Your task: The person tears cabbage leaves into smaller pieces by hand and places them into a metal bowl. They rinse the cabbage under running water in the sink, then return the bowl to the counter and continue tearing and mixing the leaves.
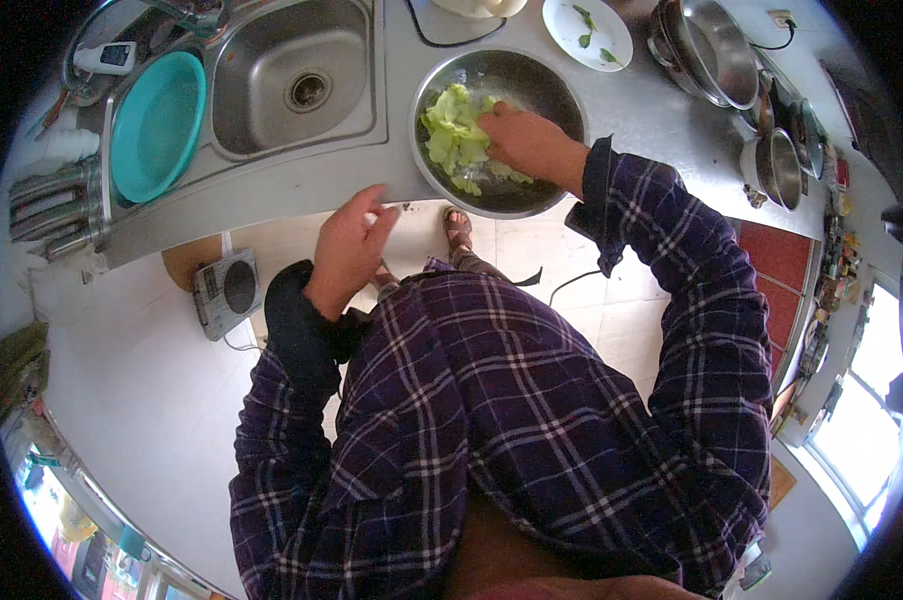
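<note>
A wide stainless-steel bowl (pixel 553 112) sits at the counter's front edge and juts slightly past it. Light-green leafy vegetable pieces (pixel 451 127), which look like lettuce, lie inside in what seems to be water. My right hand (pixel 530 142) reaches into the bowl from the right, its fingers curled on the leaves; the fingertips are partly hidden. Left of the bowl, my left hand (pixel 352 244) hovers in front of the counter edge. Its thumb and fingers are bent but apart, and I see nothing held there.
Left of the bowl is a steel sink (pixel 286 82), with a turquoise basin (pixel 159 127) beside it. A white plate (pixel 601 37) with a few green leaves stands behind the bowl. Stacked steel pots (pixel 710 52) and a smaller steel bowl (pixel 783 169) occupy the counter's right side.
</note>
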